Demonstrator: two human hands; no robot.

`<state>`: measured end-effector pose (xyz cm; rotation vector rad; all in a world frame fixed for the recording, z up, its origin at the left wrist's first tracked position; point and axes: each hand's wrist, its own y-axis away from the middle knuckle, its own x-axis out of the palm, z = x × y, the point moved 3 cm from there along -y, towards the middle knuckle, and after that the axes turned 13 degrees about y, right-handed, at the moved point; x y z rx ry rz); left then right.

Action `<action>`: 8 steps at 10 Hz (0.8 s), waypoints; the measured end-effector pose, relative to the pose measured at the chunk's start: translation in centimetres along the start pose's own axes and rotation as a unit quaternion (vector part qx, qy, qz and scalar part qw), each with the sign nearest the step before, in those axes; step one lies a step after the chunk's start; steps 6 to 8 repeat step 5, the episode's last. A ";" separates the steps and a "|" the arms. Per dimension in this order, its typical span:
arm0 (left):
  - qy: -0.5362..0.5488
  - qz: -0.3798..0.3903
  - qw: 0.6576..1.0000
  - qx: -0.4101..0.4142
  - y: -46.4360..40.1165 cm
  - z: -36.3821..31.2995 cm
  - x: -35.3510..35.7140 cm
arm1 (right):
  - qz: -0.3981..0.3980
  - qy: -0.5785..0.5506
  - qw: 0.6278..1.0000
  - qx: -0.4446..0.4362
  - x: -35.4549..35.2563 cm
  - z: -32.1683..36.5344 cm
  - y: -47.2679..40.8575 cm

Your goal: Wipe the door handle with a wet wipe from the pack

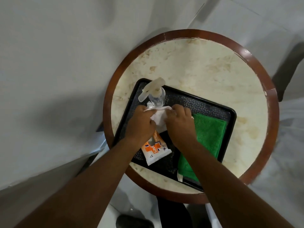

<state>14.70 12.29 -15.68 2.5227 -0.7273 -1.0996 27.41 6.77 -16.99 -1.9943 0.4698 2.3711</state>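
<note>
Round tabletop (205, 66), black tray (230, 116) at near edge. Left hand (139, 124), right hand (179, 122) pinching white wipe (158, 117), spreading it above pack (154, 148) at tray's near-left. Door handle unseen.

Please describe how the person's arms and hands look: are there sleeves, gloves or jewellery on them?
Both forearms are bare right up to the bottom edge of the picture; no sleeves, gloves or watch show. The left hand wears nothing that can be seen. The right hand has a small ring on one finger, seen as a light glint; its details are too small to tell.
</note>
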 end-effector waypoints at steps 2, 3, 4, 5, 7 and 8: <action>-0.059 0.074 0.993 0.072 -0.8 -0.1 -0.1 | 0.028 0.105 0.994 -0.022 -0.3 -0.8 1.0; -0.090 0.133 0.984 0.081 -0.8 -0.6 -0.5 | 0.049 0.103 0.993 -0.003 -1.2 -1.2 1.8; -0.074 0.116 0.988 0.076 0.8 -0.4 -2.3 | 0.035 0.056 0.998 0.022 -2.8 -1.0 3.4; -0.056 0.052 0.996 0.046 5.0 1.1 -5.9 | 0.025 0.037 0.999 0.020 -5.3 0.7 5.3; -0.056 0.052 0.996 0.046 5.0 1.1 -5.9 | 0.025 0.037 0.999 0.020 -5.3 0.7 5.3; -0.056 0.052 0.996 0.046 5.0 1.1 -5.9 | 0.025 0.037 0.999 0.020 -5.3 0.7 5.3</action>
